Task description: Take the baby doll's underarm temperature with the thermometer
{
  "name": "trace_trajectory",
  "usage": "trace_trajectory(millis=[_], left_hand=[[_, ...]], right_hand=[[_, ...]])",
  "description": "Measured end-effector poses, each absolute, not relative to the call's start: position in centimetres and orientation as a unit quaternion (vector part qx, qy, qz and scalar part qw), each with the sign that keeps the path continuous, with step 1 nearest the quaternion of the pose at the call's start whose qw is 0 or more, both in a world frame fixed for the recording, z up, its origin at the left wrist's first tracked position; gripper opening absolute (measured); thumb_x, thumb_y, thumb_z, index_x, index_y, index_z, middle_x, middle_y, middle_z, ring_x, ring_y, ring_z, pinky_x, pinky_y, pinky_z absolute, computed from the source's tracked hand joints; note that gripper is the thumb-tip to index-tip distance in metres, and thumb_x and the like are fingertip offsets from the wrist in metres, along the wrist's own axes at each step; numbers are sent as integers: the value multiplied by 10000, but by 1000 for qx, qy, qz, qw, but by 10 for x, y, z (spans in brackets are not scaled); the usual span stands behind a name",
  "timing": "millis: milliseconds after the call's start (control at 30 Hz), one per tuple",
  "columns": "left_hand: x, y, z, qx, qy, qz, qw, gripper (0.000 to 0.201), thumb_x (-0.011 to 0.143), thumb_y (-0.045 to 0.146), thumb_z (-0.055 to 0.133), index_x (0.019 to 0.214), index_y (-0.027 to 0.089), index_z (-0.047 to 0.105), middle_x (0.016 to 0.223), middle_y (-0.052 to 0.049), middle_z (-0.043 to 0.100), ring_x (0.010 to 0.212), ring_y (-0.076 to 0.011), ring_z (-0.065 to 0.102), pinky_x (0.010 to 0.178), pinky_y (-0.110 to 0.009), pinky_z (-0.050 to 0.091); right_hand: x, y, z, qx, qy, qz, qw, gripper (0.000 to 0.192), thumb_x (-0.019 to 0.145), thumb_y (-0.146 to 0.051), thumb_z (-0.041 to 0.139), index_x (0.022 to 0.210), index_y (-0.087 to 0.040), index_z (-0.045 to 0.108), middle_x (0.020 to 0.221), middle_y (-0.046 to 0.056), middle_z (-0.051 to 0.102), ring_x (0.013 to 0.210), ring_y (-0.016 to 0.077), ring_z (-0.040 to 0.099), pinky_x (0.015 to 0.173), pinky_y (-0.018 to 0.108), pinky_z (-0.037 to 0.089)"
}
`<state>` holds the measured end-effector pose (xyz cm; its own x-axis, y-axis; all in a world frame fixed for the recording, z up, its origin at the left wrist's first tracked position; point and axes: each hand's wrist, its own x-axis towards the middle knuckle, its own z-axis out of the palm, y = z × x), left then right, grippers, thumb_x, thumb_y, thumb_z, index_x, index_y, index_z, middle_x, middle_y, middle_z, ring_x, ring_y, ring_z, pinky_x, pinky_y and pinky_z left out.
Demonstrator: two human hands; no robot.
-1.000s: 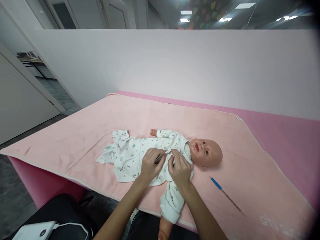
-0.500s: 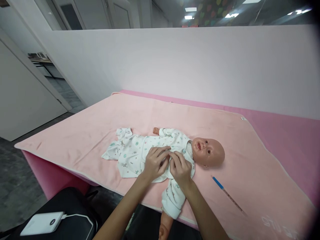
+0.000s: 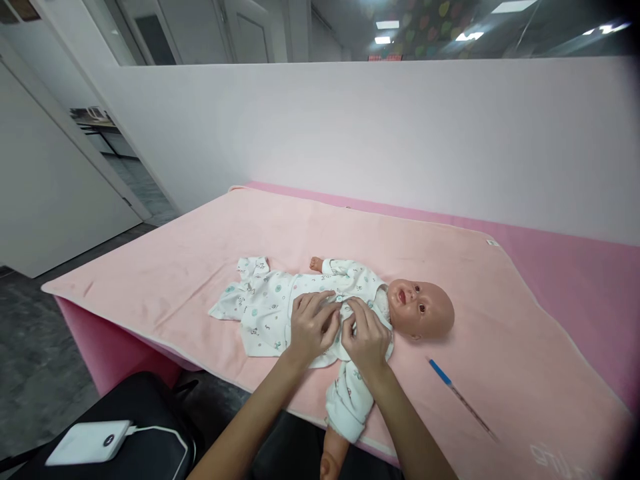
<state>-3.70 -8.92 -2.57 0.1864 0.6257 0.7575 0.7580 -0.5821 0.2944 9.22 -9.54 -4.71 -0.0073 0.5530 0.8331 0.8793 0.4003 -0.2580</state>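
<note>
A baby doll (image 3: 423,308) lies on its back on a pink blanket (image 3: 190,247), head to the right. It wears a white printed baby shirt (image 3: 275,303). My left hand (image 3: 313,328) is on the shirt's middle, fingers curled and pinching its fabric. Beside it, nearer the doll's neck, my right hand (image 3: 367,333) bends its fingers and pinches the shirt's front. The two sets of fingertips almost meet over the chest; exactly what lies between them is partly hidden. One sleeved doll arm (image 3: 350,400) hangs toward me over the table edge.
A thin stick with a blue end (image 3: 440,371) lies on the blanket right of the doll. At lower left, a white power bank (image 3: 89,443) with a cable rests on a black bag (image 3: 145,407). A white wall (image 3: 375,133) stands behind the table.
The fingertips of both hands have shifted slightly on the shirt's chest, the right ones more bent. The whole view has moved a little; doll and stick lie as before.
</note>
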Motion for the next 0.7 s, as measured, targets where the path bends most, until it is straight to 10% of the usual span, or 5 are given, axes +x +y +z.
trace_trajectory(millis=[700], left_hand=[[-68,-98,-33,-646,-527,-515,200,304,712,214,615,446,172,474,798,-36,604,757,-181,487,756,-376,285]], right_hand=[[94,-96,-43,-486,-709,-138,493,149,811,-146,497,901,-171,614,961,55,648,804,130,614,674,214,437]])
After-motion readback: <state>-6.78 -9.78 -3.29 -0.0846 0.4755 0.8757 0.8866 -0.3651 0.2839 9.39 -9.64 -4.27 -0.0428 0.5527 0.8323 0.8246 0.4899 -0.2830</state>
